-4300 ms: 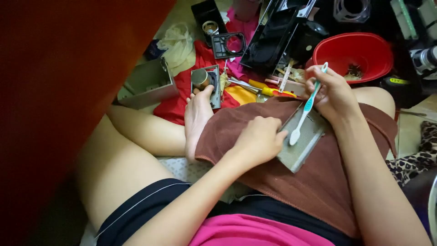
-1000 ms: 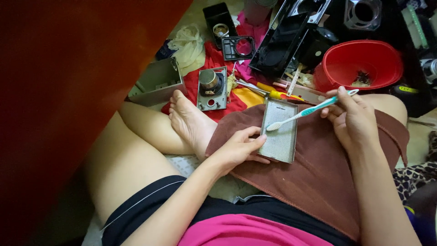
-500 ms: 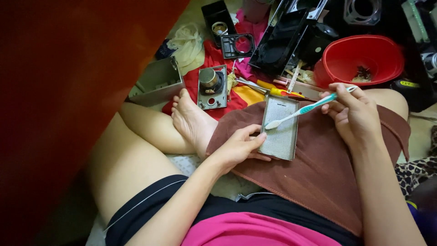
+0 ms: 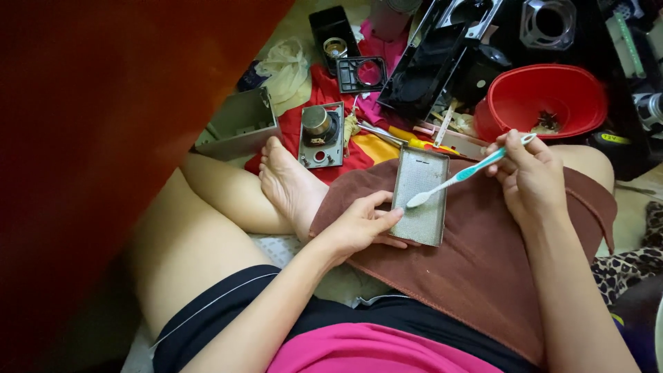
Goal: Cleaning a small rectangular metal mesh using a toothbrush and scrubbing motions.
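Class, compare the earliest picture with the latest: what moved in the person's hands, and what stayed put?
The right hand swung the turquoise toothbrush from near-upright to near-level, bristles now on the grey mesh panel. The left hand shifted to the panel's left edge. The brown towel stayed on the lap.

Grey fine-mesh grille (image 4: pixel 418 195); turquoise-and-white toothbrush (image 4: pixel 461 175); brown towel (image 4: pixel 476 262); red bowl (image 4: pixel 545 100); red cloth (image 4: pixel 349 155); pink shirt (image 4: pixel 380 352); leopard-print fabric (image 4: pixel 632 266).

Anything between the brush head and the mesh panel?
Nothing visible. The toothbrush in the right hand has its head on the mesh panel; the left hand holds only the panel's lower left edge, clear of the bristles.
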